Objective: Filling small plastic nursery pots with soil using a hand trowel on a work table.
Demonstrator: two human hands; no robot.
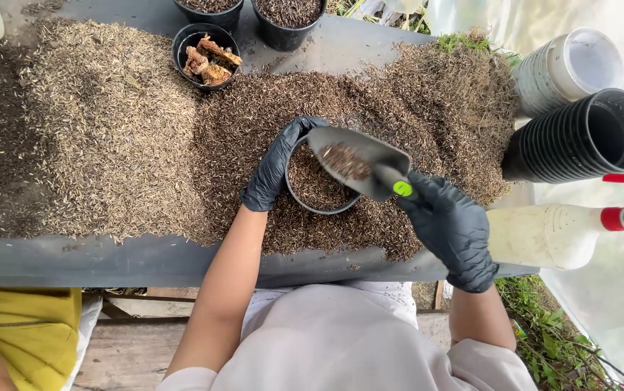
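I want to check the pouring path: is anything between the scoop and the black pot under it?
Nothing visible. The scoop in the right hand tilts directly over the open black pot; the left hand grips only its rim.

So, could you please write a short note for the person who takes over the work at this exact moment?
Left hand, in a black glove: its fingers grip the rim of the small black pot and steady it.
Right hand, also gloved: holds the grey scoop by its handle, tilted over the pot, with some husk mix in the blade.
The pot stands in the pile of husk mix on the dark table.
Done: the pot is partly filled.
Left: the scoop's load is not yet emptied; the pot is not full. Stacked empty pots lie at the right.
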